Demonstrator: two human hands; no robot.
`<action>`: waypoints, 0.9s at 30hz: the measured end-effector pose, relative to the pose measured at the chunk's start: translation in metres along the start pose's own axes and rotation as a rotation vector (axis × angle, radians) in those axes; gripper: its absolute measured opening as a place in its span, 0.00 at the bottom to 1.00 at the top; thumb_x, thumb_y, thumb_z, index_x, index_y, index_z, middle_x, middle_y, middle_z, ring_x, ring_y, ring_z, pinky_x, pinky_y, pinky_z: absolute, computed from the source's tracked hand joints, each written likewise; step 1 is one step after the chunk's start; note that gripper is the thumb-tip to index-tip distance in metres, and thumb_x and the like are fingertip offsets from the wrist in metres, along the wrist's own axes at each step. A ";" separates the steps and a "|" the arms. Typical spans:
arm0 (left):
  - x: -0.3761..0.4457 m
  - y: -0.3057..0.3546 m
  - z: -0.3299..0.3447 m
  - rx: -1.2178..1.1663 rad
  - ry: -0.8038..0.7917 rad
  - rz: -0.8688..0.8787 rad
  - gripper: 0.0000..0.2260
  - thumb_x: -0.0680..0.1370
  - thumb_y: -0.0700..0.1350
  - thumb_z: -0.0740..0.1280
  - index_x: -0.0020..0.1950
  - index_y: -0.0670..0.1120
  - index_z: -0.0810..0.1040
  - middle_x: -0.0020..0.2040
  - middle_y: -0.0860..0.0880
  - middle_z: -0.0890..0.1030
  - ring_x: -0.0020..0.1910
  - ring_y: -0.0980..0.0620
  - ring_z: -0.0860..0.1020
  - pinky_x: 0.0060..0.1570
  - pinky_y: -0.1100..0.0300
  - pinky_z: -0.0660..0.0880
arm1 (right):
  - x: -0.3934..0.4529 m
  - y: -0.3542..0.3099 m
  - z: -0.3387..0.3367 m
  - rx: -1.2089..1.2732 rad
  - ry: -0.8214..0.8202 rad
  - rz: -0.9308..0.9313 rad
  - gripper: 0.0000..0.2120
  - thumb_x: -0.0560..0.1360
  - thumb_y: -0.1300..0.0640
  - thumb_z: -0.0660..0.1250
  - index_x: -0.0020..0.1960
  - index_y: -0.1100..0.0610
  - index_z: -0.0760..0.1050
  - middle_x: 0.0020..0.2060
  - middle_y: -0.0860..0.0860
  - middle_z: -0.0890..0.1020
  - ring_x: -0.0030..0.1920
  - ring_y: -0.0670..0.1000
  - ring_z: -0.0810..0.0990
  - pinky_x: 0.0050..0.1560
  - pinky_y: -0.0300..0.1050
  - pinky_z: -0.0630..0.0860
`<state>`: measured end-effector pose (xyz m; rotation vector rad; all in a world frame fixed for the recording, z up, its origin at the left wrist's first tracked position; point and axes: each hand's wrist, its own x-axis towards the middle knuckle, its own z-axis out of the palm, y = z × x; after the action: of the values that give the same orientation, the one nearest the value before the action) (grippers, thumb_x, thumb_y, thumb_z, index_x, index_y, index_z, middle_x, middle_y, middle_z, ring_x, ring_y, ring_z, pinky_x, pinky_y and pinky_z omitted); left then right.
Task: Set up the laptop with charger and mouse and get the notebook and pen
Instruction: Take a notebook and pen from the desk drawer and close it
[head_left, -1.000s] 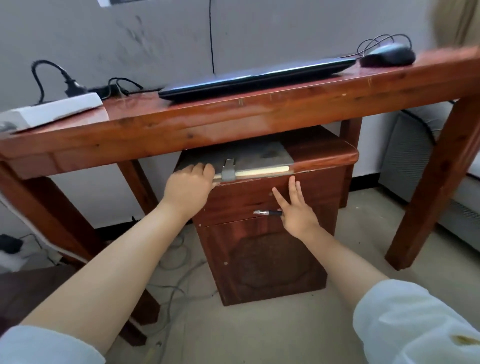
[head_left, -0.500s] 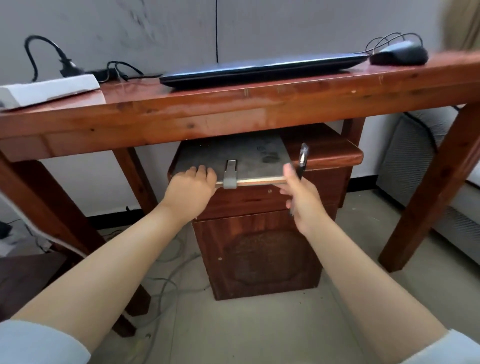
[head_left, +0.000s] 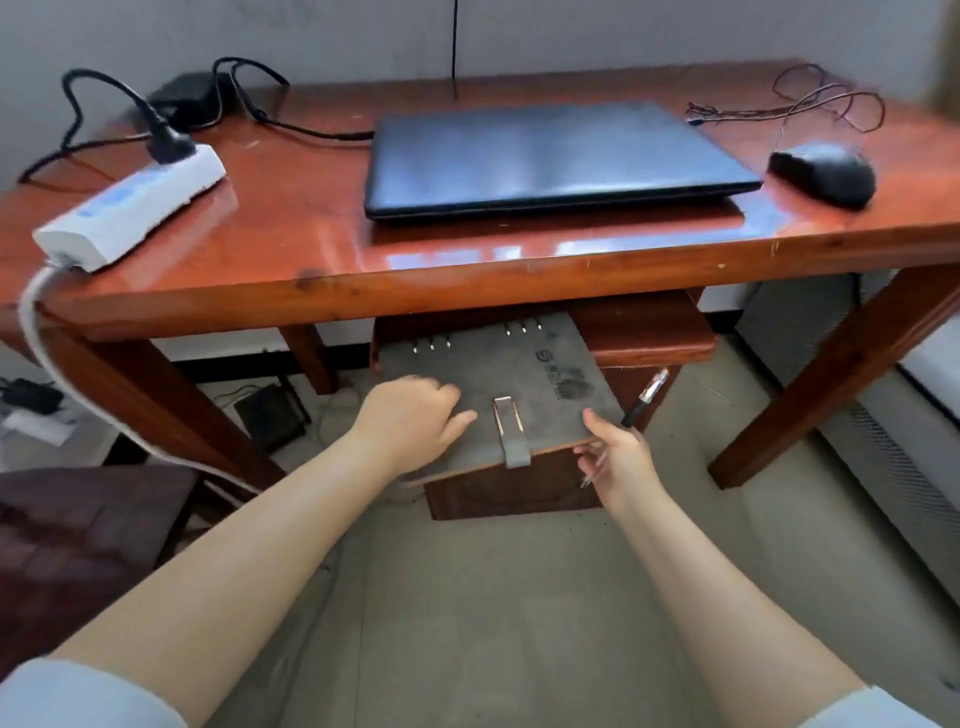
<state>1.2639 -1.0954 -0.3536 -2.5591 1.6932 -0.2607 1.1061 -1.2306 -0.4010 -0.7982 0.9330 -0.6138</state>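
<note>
- The grey notebook (head_left: 498, 384) lay under the wooden table (head_left: 467, 270), over the small cabinet (head_left: 649, 338), its near edge jutting past the cabinet front and a strap clasp (head_left: 511, 431) hanging over that edge.
- The left hand (head_left: 410, 421) rested on the cover's left part, fingers curled together and the thumb pointing toward the clasp.
- The right hand (head_left: 615, 457) pinched the notebook's near right corner, thumb on top and fingers beneath, with the pen (head_left: 644, 397) held in the same grip (its dark end stuck up past the corner).
- On the table, the closed laptop (head_left: 550, 156) sat in the middle, the black mouse (head_left: 823, 174) well to its right, the white power strip (head_left: 130, 208) at the left with a black plug (head_left: 166, 140) in it, and the charger brick (head_left: 189, 98) near the back.
</note>
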 end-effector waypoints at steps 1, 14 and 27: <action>-0.003 0.000 -0.010 -0.067 -0.064 -0.051 0.19 0.80 0.56 0.54 0.60 0.44 0.74 0.57 0.44 0.79 0.59 0.45 0.76 0.48 0.55 0.74 | -0.012 -0.008 -0.001 -0.033 0.006 0.035 0.06 0.76 0.65 0.62 0.41 0.57 0.72 0.19 0.44 0.81 0.17 0.40 0.74 0.23 0.33 0.65; -0.071 -0.066 -0.171 -0.832 -0.370 -0.723 0.20 0.80 0.54 0.57 0.56 0.37 0.72 0.59 0.36 0.77 0.58 0.38 0.75 0.52 0.52 0.71 | -0.135 -0.149 0.123 -0.469 -0.109 0.203 0.04 0.77 0.59 0.63 0.47 0.59 0.75 0.33 0.53 0.77 0.30 0.50 0.70 0.28 0.38 0.59; -0.011 -0.169 -0.209 -0.735 -0.186 -1.072 0.22 0.80 0.51 0.58 0.65 0.34 0.65 0.65 0.33 0.71 0.65 0.36 0.70 0.60 0.48 0.69 | -0.056 -0.186 0.302 -1.063 -0.191 0.150 0.15 0.75 0.65 0.59 0.31 0.58 0.61 0.25 0.53 0.67 0.21 0.49 0.65 0.16 0.27 0.58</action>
<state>1.3766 -1.0102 -0.1248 -3.5887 0.1794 0.6691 1.3220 -1.1954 -0.1163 -1.6709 1.1145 0.1526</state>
